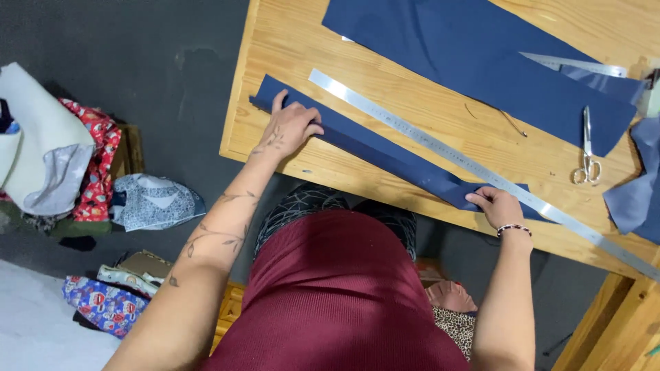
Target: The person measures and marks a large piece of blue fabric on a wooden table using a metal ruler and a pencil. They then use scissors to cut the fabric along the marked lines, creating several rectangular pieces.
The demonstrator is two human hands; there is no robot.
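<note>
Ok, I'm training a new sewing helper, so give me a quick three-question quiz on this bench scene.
1. True or false: the left hand presses flat on the navy fabric strip.
2. What lies just beyond the strip? A) long steel ruler B) tape measure C) chalk
3. What tool lies on the wooden table beside the large navy fabric piece?

Key: 1 true; 2 A; 3 scissors, beyond the right hand.

Scissors [586, 152] on wooden table [289, 41], fabric piles [96, 172] below
</note>
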